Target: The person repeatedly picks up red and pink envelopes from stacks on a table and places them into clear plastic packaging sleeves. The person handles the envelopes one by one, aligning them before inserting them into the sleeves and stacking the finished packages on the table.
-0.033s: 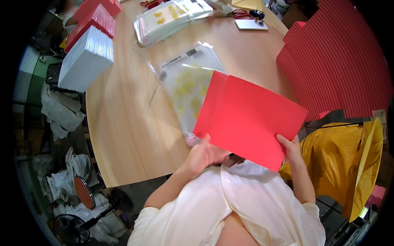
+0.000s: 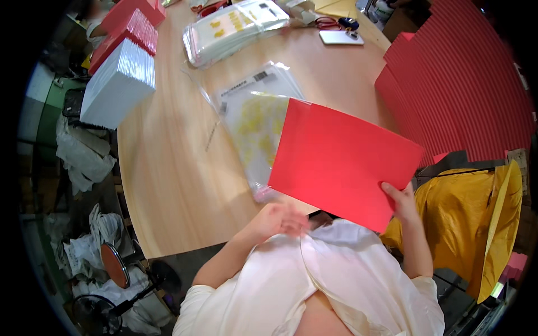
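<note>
My right hand grips a flat red card by its lower right corner, thumb on top and fingers underneath. The card's left end meets the open side of a clear plastic bag with a yellow print; clear film seems to lie over that end, but how far in it sits I cannot tell. Several such bags lie stacked on the table. Just below the card's lower left corner, and apart from it, is my left hand. Its fingers are loosely spread, blurred by motion, with nothing visible in them.
A bundle of printed bags lies at the far edge of the table, beside red-handled scissors and a white phone-like slab. White stacked cards stand far left. Red stacks rise at right, above yellow cloth.
My left hand has come away from the card's lower left corner, moving slightly down. The red card has shifted a little to the right in my right hand.
</note>
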